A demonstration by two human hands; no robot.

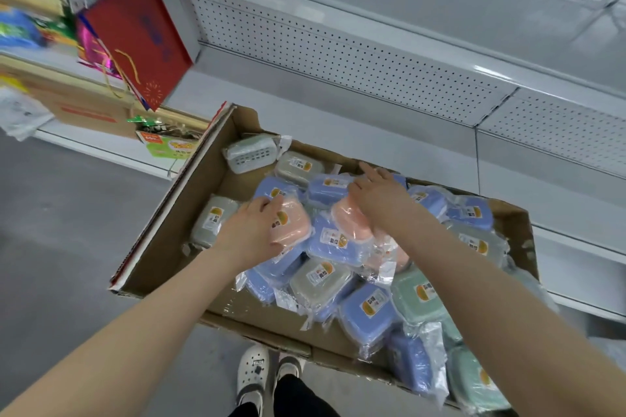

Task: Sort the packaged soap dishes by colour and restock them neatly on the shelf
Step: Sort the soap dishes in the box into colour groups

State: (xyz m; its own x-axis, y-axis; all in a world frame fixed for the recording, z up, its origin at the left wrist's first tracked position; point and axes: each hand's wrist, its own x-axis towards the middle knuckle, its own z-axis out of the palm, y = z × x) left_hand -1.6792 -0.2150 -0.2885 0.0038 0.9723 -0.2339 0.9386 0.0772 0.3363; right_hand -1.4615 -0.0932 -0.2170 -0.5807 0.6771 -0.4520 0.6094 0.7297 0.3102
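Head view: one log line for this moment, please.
left hand: grips pink dish | right hand: rests on second pink dish | box: mixed colours, unsorted

Soap dishes [338,240]: blue, peach, grey, green; orange-white labels. Carton [189,213]: brown. Shelf [372,132]: white, dotted back panel. Gift bag [135,37]: red.

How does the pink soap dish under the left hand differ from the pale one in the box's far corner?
The pink soap dish lies label up in the pile; the pale grey soap dish shows a slotted face, no label. The left hand holds the pink one; the grey one is untouched. Both are plastic-wrapped inside the cardboard box.
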